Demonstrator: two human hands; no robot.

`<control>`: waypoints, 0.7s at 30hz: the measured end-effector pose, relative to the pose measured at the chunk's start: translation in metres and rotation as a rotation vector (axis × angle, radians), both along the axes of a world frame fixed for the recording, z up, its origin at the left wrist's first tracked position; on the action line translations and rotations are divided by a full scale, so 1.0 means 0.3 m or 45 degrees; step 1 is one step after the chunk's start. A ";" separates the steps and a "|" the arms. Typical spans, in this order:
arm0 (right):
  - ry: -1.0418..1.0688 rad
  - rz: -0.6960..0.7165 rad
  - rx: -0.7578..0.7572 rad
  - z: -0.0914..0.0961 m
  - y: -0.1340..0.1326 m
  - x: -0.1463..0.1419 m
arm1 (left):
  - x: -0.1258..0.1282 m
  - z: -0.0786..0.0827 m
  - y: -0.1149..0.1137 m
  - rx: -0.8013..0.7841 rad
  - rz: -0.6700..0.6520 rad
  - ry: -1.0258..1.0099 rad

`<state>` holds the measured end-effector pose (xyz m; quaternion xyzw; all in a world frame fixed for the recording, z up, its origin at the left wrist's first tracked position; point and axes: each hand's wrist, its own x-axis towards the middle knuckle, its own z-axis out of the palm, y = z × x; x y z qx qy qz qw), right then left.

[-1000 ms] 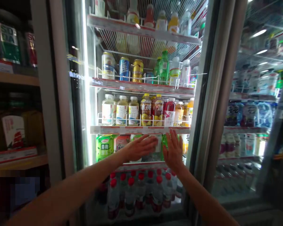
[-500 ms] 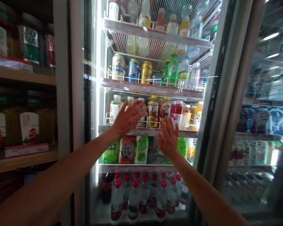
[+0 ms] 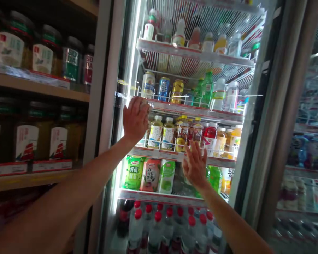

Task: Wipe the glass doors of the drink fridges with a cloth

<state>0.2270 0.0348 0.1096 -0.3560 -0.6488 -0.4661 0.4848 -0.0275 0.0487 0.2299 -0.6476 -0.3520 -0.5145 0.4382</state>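
Observation:
My left hand is raised at the left side of the lit drinks fridge, in front of its middle shelves. Its fingers are bent over a crumpled pale cloth, of which only a small part shows. My right hand is lower and to the right, fingers spread and palm toward the fridge, holding nothing. Reflections show a glass door between my hands and the drinks; whether the right palm touches it I cannot tell. Behind the hands are tea bottles, a red drink bottle and a green carton.
On the left, wooden shelves hold large jars and soda containers. Red-capped bottles stand at the fridge bottom. A metal door frame runs up the right, with another stocked fridge beyond.
My left hand has swept left and slightly up, from before the tea bottles to the fridge's left edge. The right hand stays spread in about the same place. The view has shifted left.

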 end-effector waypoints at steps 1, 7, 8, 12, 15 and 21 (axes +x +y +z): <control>0.014 0.008 0.023 0.031 0.000 0.001 | 0.020 -0.017 0.001 0.026 0.012 0.025; 0.095 -0.054 0.082 0.224 0.040 0.013 | 0.118 -0.092 -0.006 0.067 0.031 0.589; 0.094 -0.063 0.079 0.238 0.047 0.014 | 0.099 -0.068 -0.005 0.080 0.052 0.495; 0.080 -0.071 0.095 0.240 0.059 0.016 | -0.007 0.058 0.009 0.164 0.127 -0.234; 0.081 -0.061 0.111 0.230 0.058 0.015 | 0.003 0.072 0.016 0.222 0.123 -0.326; 0.088 -0.032 0.135 0.230 0.059 0.015 | 0.045 0.023 0.005 0.205 0.168 0.238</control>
